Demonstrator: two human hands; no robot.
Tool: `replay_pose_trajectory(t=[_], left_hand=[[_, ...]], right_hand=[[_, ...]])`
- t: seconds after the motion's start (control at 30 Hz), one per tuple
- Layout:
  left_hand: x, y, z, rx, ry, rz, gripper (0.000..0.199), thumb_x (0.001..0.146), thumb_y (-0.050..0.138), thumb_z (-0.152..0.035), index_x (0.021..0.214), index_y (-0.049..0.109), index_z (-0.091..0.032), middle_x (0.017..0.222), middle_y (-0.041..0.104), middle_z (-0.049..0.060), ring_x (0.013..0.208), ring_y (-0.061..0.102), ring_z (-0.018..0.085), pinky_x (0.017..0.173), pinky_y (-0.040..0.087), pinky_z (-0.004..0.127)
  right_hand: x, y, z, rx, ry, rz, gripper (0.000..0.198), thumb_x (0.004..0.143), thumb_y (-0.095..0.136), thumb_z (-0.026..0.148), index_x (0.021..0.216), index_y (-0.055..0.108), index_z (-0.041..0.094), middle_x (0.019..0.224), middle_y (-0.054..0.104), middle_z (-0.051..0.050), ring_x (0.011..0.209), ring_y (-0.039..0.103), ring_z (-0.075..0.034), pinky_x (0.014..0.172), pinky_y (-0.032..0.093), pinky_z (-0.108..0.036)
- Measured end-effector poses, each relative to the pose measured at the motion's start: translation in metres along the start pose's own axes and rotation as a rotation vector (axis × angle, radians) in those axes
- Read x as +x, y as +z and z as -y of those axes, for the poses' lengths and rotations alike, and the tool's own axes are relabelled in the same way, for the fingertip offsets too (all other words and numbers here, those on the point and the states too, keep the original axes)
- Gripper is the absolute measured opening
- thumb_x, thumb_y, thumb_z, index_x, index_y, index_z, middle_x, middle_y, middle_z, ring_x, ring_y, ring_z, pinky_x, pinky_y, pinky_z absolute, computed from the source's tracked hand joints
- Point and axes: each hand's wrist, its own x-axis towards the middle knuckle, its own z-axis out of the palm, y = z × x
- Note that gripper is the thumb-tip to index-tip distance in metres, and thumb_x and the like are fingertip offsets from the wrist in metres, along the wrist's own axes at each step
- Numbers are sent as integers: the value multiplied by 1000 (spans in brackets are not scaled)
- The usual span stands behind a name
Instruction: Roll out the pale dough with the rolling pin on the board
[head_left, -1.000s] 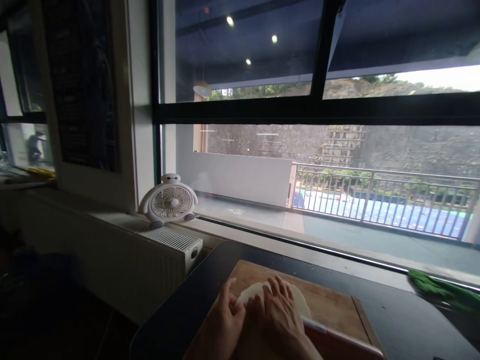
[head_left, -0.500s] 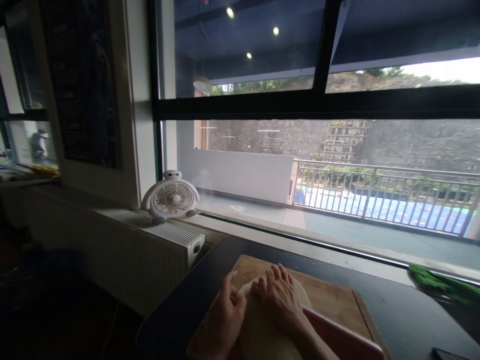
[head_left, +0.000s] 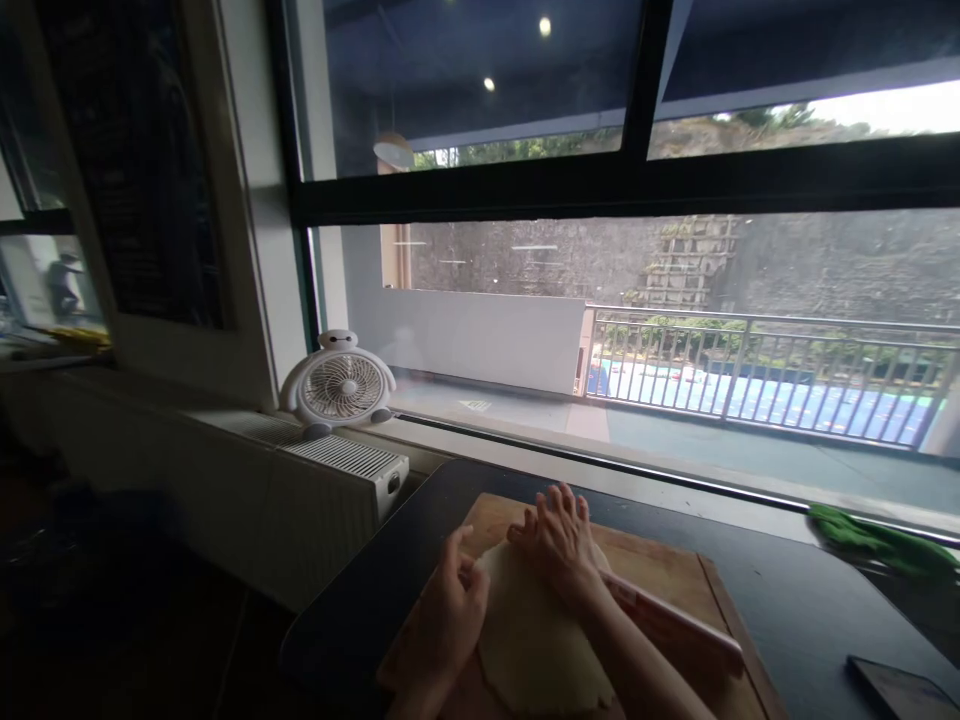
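My right fingers (head_left: 568, 512) lie splayed over, left fingers (head_left: 454, 553) apart beside, this pale round dough sheet (head_left: 532, 640): probably soft, best edge-held.

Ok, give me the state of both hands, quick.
Left hand: half-curled at the left edge of the dough; whether it grips cannot be told.
Right hand: open and spread, at the dough's far edge.

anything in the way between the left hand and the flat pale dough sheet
Nothing visible: the left hand is right at the left edge of the flat, pale, rounded dough sheet, though whether they touch is unclear. The long reddish cylindrical rod lies to the dough's right, over the brown wooden board.
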Motion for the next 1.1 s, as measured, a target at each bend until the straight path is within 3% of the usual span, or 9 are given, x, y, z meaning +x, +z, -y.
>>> replay_pose_trajectory(t=[0.13, 0.27, 0.4, 0.57, 0.63, 0.8, 0.9, 1.0, 1.1], left_hand=[[2, 2, 5, 20, -1, 5, 44, 76, 45, -28, 117, 45, -14, 67, 55, -1, 60, 57, 16, 62, 46, 30], [3, 1, 7, -1, 5, 10, 44, 76, 46, -29, 118, 45, -15, 70, 57, -1, 63, 58, 16, 65, 47, 30], [0, -4, -2, -6, -34, -18, 43, 75, 48, -28, 117, 49, -18, 73, 60, 1, 67, 59, 17, 66, 47, 29], [-1, -4, -7, -23, -68, -68, 45, 74, 48, -28, 117, 51, -16, 69, 59, 2, 64, 59, 18, 63, 48, 29], [-1, -3, -5, -25, -61, -74, 45, 74, 47, -27, 117, 51, -15, 68, 59, 2, 62, 59, 18, 63, 48, 29], [-2, -4, -3, 10, -17, -39, 45, 75, 45, -24, 118, 50, -16, 76, 61, 4, 70, 60, 18, 66, 48, 29], [-3, -6, -4, 47, -5, -62, 44, 74, 46, -24, 117, 51, -16, 77, 62, 4, 70, 60, 19, 66, 48, 29], [-4, -9, -5, 68, 3, -56, 43, 75, 46, -24, 117, 51, -17, 80, 63, 5, 72, 61, 19, 67, 48, 29], [-6, -9, -3, 73, 22, -16, 43, 77, 42, -22, 120, 47, -17, 80, 62, 4, 73, 61, 18, 69, 47, 30]], right_hand=[[10, -2, -2, -12, 73, 56, 44, 90, 24, 40, 109, 55, 16, 128, 45, -14, 126, 28, -29, 101, 17, -49], [-28, -2, 15, 80, -223, -1, 36, 92, 22, 27, 113, 51, 28, 126, 47, -3, 127, 26, -23, 103, 16, -43], [-53, -15, 9, 152, -244, 61, 32, 91, 23, 23, 89, 55, 26, 95, 57, -2, 94, 48, -17, 86, 33, -34], [-56, -24, -9, 133, -233, 240, 26, 88, 30, 21, 76, 53, 23, 87, 56, -4, 79, 50, -16, 74, 35, -31], [-53, -23, -3, 144, -201, 243, 21, 85, 33, 21, 79, 53, 24, 89, 56, -3, 80, 50, -17, 72, 35, -30], [-8, -13, 22, 112, -72, 32, 26, 87, 29, 25, 94, 53, 25, 102, 54, -4, 96, 47, -18, 84, 32, -34], [16, -5, 26, 51, 17, 104, 33, 88, 27, 30, 107, 53, 21, 113, 52, -9, 104, 46, -23, 86, 33, -39], [2, -1, 23, 11, -98, 205, 33, 86, 31, 30, 107, 56, 22, 124, 48, -9, 116, 38, -29, 90, 32, -44], [-29, -2, 18, 5, -192, 195, 37, 88, 29, 32, 116, 53, 25, 131, 44, -6, 125, 29, -28, 97, 26, -43]])
